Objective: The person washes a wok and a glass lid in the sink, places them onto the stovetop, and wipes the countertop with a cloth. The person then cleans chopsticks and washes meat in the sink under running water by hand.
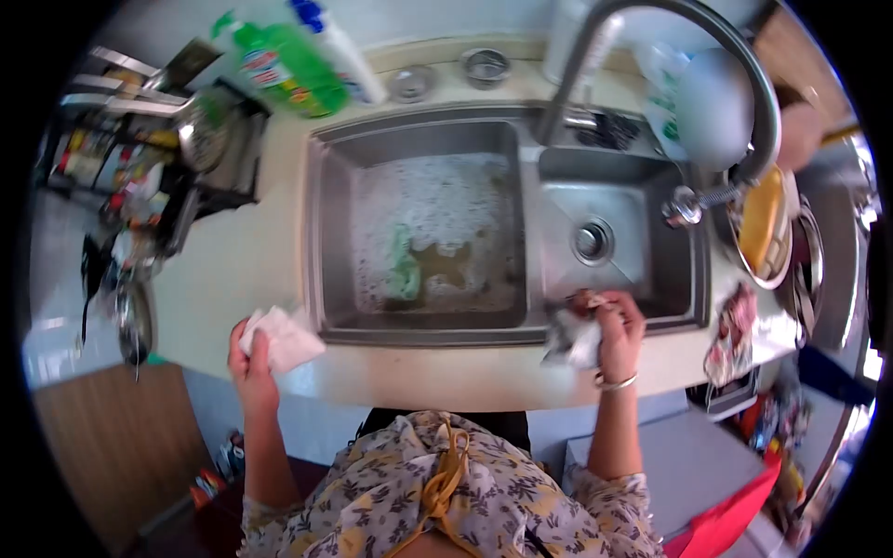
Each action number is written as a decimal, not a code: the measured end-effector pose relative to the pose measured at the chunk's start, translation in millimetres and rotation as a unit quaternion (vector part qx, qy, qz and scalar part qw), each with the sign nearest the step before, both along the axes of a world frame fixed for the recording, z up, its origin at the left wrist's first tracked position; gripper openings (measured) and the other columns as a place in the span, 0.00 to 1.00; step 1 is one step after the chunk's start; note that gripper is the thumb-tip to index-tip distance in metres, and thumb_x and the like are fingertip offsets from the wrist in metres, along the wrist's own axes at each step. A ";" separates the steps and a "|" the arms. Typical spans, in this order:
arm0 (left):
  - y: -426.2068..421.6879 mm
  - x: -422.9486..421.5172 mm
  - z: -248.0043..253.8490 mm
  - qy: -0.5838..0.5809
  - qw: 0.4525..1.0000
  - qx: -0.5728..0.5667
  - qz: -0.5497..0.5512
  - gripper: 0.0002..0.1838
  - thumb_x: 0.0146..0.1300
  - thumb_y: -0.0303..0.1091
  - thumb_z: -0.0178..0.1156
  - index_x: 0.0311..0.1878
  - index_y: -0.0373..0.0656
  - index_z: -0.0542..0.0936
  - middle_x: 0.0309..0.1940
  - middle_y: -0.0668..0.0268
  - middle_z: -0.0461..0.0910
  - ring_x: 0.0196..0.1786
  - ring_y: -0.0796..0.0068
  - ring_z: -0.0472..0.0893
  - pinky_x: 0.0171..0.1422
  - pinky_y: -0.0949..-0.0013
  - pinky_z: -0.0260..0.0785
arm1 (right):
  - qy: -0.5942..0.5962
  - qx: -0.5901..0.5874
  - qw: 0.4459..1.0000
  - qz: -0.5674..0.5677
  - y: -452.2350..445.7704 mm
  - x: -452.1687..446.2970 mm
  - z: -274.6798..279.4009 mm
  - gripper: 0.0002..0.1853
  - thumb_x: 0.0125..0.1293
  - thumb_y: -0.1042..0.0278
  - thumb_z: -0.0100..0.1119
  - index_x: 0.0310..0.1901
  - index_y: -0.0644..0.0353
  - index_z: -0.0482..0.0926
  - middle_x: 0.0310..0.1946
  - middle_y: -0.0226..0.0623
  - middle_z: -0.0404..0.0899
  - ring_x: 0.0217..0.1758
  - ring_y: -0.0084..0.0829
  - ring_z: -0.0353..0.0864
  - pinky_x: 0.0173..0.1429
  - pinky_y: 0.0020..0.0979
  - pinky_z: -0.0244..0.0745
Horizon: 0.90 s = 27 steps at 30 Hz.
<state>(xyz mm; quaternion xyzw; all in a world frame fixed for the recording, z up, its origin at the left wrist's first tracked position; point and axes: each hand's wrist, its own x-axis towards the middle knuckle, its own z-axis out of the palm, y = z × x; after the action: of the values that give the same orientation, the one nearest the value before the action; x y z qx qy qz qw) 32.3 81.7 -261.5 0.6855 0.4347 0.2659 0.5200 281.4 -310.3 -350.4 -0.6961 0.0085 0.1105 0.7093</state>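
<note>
My left hand is closed on a folded white cloth or paper wipe, held over the counter at the near left corner of the sink. My right hand pinches a crumpled rag, whitish grey below and dark red near the fingers; its exact kind is unclear. It hangs over the front rim of the small right basin. Foamy water lies in the large left basin, where a light green cloth or sponge is partly under the suds.
A curved faucet arches over the right basin. Green and white bottles stand behind the sink. A rack with utensils is at the left. On the right are a bowl with yellow items and a stained cloth.
</note>
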 end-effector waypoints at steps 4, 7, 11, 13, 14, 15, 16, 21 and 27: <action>-5.9 -0.3 14.1 -0.018 0.999 -0.020 -0.035 0.15 0.65 0.35 0.53 0.51 0.35 0.74 0.41 0.64 0.78 0.44 0.79 0.76 0.50 0.74 0.67 | 0.161 0.219 0.960 0.074 106.1 -27.1 26.1 0.13 0.60 0.69 0.44 0.40 0.69 0.73 0.33 0.37 0.75 0.41 0.29 0.74 0.50 0.32 0.69; -19.8 9.7 13.6 -0.055 0.992 -0.063 -0.090 0.15 0.66 0.35 0.53 0.50 0.35 0.75 0.41 0.63 0.80 0.44 0.79 0.77 0.51 0.73 0.68 | 0.312 0.400 0.851 0.134 164.9 -34.4 23.2 0.14 0.63 0.66 0.43 0.44 0.67 0.71 0.40 0.42 0.74 0.40 0.36 0.75 0.47 0.35 0.71; -45.9 35.0 -2.5 -0.083 0.965 -0.126 -0.212 0.17 0.64 0.33 0.54 0.54 0.36 0.73 0.40 0.62 0.81 0.39 0.78 0.80 0.45 0.75 0.72 | 0.360 0.458 0.798 0.153 198.9 -47.5 49.6 0.09 0.65 0.66 0.41 0.41 0.62 0.66 0.43 0.43 0.71 0.43 0.39 0.74 0.49 0.38 0.72; -60.2 51.9 -3.4 -0.123 0.930 -0.192 -0.289 0.23 0.61 0.31 0.59 0.58 0.36 0.68 0.48 0.61 0.75 0.47 0.76 0.77 0.47 0.74 0.71 | 0.299 0.389 0.866 0.100 207.4 -57.7 53.6 0.07 0.65 0.69 0.42 0.41 0.61 0.67 0.39 0.37 0.71 0.43 0.32 0.72 0.51 0.33 0.69; -67.3 61.3 -0.3 -0.147 0.907 -0.226 -0.325 0.25 0.58 0.30 0.61 0.58 0.36 0.68 0.49 0.62 0.73 0.47 0.77 0.75 0.47 0.74 0.71 | 0.257 0.338 0.901 0.090 207.4 -62.2 62.7 0.06 0.65 0.71 0.42 0.41 0.61 0.67 0.37 0.34 0.70 0.44 0.28 0.71 0.52 0.31 0.68; -76.5 68.6 4.3 -0.144 0.908 -0.212 -0.332 0.25 0.58 0.29 0.62 0.58 0.36 0.67 0.47 0.63 0.74 0.46 0.77 0.75 0.46 0.74 0.71 | 0.213 0.288 0.930 0.081 206.3 -66.2 71.3 0.06 0.63 0.73 0.44 0.41 0.61 0.68 0.38 0.32 0.71 0.42 0.24 0.70 0.51 0.28 0.68; -83.2 74.7 6.6 -0.143 0.909 -0.197 -0.337 0.25 0.57 0.29 0.62 0.58 0.35 0.67 0.45 0.64 0.75 0.44 0.78 0.75 0.46 0.74 0.71 | 0.143 0.259 0.949 0.106 202.2 -69.6 73.4 0.10 0.63 0.74 0.44 0.46 0.62 0.69 0.40 0.33 0.73 0.43 0.24 0.71 0.51 0.25 0.68; -98.8 93.4 -0.4 -0.177 0.886 -0.305 -0.300 0.24 0.57 0.28 0.61 0.58 0.37 0.67 0.46 0.62 0.75 0.48 0.75 0.75 0.51 0.71 0.70 | 0.221 0.294 0.919 0.142 151.2 -44.2 100.9 0.17 0.64 0.71 0.45 0.54 0.63 0.69 0.45 0.39 0.77 0.51 0.32 0.75 0.56 0.28 0.69; -148.8 127.2 4.3 -0.280 0.836 -0.434 -0.187 0.22 0.63 0.39 0.54 0.56 0.36 0.69 0.51 0.59 0.75 0.55 0.65 0.75 0.60 0.61 0.66 | 0.297 0.520 0.776 0.199 60.7 17.8 59.7 0.20 0.67 0.55 0.47 0.49 0.64 0.70 0.47 0.43 0.74 0.47 0.40 0.75 0.55 0.37 0.69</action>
<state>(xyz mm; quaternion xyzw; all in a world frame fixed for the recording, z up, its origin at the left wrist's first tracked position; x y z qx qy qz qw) 159.5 -67.1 -257.1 0.3544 0.2046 0.1283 0.9033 299.2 -249.6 -290.7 -0.1398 0.0213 0.4377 0.8879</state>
